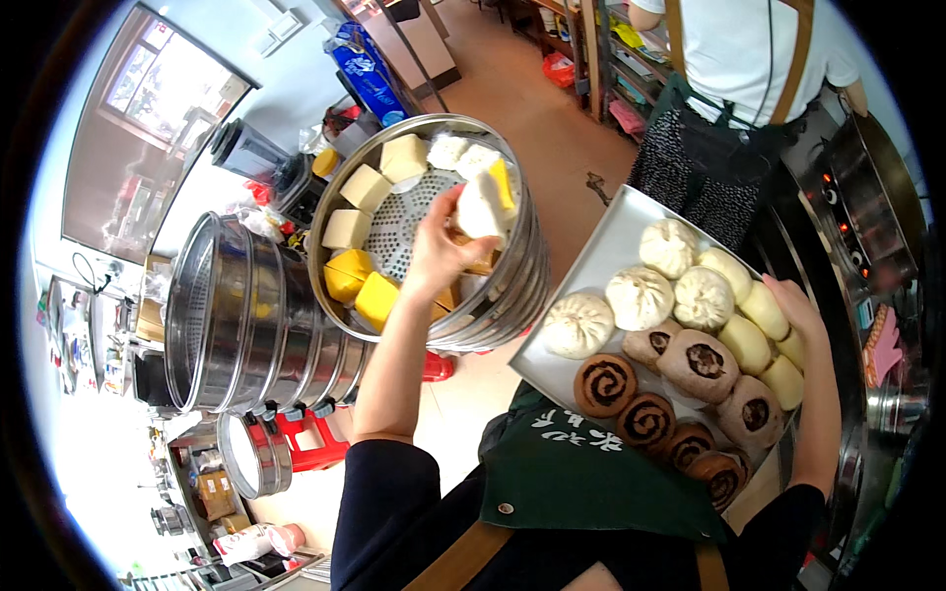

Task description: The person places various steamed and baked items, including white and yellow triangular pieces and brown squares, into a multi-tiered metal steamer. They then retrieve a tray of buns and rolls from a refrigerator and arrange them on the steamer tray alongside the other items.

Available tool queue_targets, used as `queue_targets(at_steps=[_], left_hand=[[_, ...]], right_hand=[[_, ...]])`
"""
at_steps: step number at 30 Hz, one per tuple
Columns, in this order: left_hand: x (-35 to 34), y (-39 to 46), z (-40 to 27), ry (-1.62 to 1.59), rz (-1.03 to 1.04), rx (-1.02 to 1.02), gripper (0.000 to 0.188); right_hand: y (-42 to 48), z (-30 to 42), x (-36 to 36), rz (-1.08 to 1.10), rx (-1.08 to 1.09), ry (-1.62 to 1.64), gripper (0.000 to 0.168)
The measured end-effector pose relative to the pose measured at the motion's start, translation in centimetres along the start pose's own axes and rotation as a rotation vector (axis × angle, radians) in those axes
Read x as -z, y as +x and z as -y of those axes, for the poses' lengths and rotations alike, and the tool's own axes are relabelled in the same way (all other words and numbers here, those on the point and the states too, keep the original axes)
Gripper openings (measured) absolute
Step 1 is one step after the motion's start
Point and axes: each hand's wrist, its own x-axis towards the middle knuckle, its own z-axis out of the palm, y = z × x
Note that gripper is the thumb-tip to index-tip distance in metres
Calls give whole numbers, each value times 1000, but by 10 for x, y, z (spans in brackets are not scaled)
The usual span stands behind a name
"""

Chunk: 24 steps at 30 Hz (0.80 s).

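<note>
My left hand (441, 247) grips a white steamed bun (480, 209) over the right side of a round metal steamer tier (323, 295). Around the perforated base stand cream-coloured square buns (347, 230), yellow buns (378, 299) and white buns. Brown pieces lie partly hidden below my left hand. My right hand (795, 304) holds the right edge of a tilted metal tray (562, 292) against my green apron. On the tray sit pleated round buns (640, 298), smooth pale-yellow buns (744, 344), brownish buns with dark filling (697, 364) and dark-swirled brown rolls (605, 385).
A second stack of steamer tiers (259, 318) stands at the left, near a red plastic stool (318, 443). Behind is a blender (247, 151). At upper right a co-worker in an apron (695, 162) stands by a large metal pot (879, 199).
</note>
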Motion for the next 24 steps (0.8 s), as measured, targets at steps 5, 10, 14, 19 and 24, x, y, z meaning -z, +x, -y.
queue_targets(at_steps=[5, 10, 14, 19, 24], left_hand=[[90, 50, 78, 788, -113, -45, 67], [94, 90, 149, 1132, 52, -6, 65], [86, 119, 167, 1302, 206, 119, 71], [85, 138, 182, 1361, 272, 136, 64], [90, 141, 175, 1435, 230, 23, 67]], right_hand=[[-7, -9, -5, -64, -75, 93, 50], [-21, -6, -12, -138, -57, 74, 47], [-34, -2, -21, -188, -110, 62, 49], [-44, 1, -22, -169, -165, 25, 48], [-52, 4, -29, -187, -108, 109, 49]])
